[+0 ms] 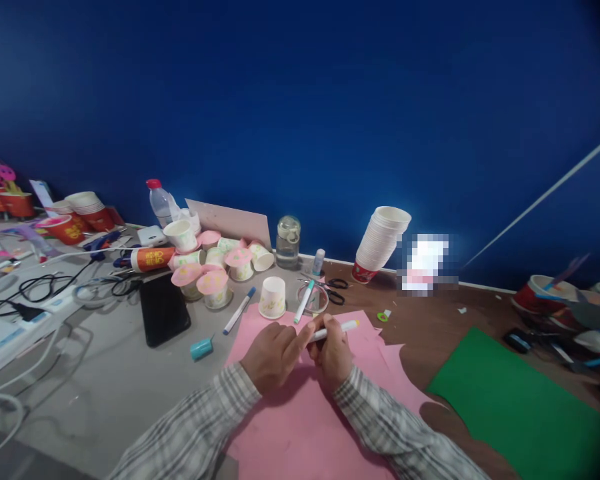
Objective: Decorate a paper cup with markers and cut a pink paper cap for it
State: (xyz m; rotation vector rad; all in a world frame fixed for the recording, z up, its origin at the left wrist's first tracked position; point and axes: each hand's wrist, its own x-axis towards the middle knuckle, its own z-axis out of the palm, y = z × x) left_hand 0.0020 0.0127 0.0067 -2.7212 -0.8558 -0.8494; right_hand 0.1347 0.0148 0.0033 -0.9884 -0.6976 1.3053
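My right hand is closed around a white marker with a yellow end, its tip down on a pink paper sheet. My left hand rests on the same sheet just to the left, its index finger stretched toward the marker and the other fingers curled. Whether it touches the marker I cannot tell. Both sleeves are plaid. An upturned paper cup stands just beyond the sheet.
A green sheet lies at right. Behind are a blue marker, a green marker, scissors, a tape ring, a glass jar, a stack of cups, decorated cups, a black phone, a teal cap. Cables lie at left.
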